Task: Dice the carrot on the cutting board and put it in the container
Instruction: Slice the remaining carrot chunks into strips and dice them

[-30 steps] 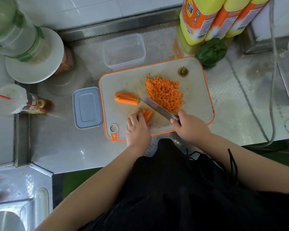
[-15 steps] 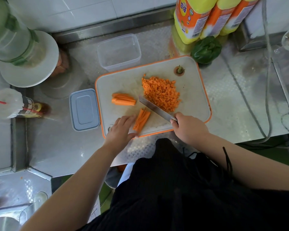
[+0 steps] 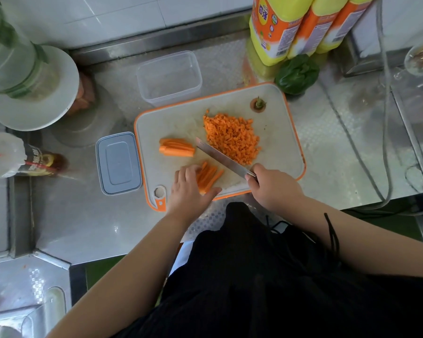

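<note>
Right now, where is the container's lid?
In the head view, the grey lid lies flat on the steel counter, just left of the cutting board.

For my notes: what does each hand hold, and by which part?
Right hand grips the knife by its handle. Left hand holds nothing; its fingers rest on the carrot sticks.

Knife (image 3: pixel 224 157) handle hidden in right hand (image 3: pixel 274 189); bottles (image 3: pixel 300 25) cropped at top.
</note>
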### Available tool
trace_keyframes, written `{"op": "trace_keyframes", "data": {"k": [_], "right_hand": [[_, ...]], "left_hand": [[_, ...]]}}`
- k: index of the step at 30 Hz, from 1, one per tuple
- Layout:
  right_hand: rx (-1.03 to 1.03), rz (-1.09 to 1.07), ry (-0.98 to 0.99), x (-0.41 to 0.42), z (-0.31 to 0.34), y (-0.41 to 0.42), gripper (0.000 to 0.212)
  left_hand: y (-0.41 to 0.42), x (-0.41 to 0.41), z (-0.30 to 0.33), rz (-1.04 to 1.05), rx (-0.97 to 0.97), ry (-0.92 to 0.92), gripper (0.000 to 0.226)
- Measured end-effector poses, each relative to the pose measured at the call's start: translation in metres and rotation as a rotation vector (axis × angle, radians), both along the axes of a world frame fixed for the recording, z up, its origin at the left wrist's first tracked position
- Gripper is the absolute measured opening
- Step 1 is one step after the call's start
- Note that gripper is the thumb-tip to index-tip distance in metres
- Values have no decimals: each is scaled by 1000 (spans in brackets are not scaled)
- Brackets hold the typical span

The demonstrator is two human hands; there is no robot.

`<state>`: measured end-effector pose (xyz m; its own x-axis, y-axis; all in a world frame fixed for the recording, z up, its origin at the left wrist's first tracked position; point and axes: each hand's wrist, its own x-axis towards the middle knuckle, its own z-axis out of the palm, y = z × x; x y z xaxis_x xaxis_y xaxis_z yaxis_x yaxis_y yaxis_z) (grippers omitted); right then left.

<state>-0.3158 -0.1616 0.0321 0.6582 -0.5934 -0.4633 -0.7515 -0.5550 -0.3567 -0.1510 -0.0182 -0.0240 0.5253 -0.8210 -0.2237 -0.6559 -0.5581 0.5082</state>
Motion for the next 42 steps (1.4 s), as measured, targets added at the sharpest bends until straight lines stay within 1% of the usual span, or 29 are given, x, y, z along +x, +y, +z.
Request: {"op": "trace_keyframes", "data": {"k": [4,9,15,21,25,29,33,35,38,42], "right_hand": [[23,8,25,-1,1,1,19],[12,14,48,-3,3,1,24],[3,0,86,-3,4,2,24],[-27,17,96,-3,1,-1,23],[-24,57,87,-2,2,0,21],[11,86,94,0,1,2,25],[-22,84,71,-3,6,2,26],[-32,103,71,-4,8,4,27],[-11,128,111,-3,9,6,28],[-2,160,130,1,11,4,31]], "left_hand": [[-18,-16,-12,44,-102,-145,51],[-22,-19,-19,48,-217,-235,28],[-23,-15,-23,53,-185,-224,26],[-14,-14,-26,53,-224,-222,34],[-11,-11,-26,47,-240,-174,31],[-11,-10,-27,39,-239,-211,27],[-13,-8,-25,-4,-288,-260,22],[-16,-6,-25,-34,-292,-235,21],[-18,-4,-27,-23,-287,-168,22],[-17,-2,-31,-19,-326,-134,23]]}}
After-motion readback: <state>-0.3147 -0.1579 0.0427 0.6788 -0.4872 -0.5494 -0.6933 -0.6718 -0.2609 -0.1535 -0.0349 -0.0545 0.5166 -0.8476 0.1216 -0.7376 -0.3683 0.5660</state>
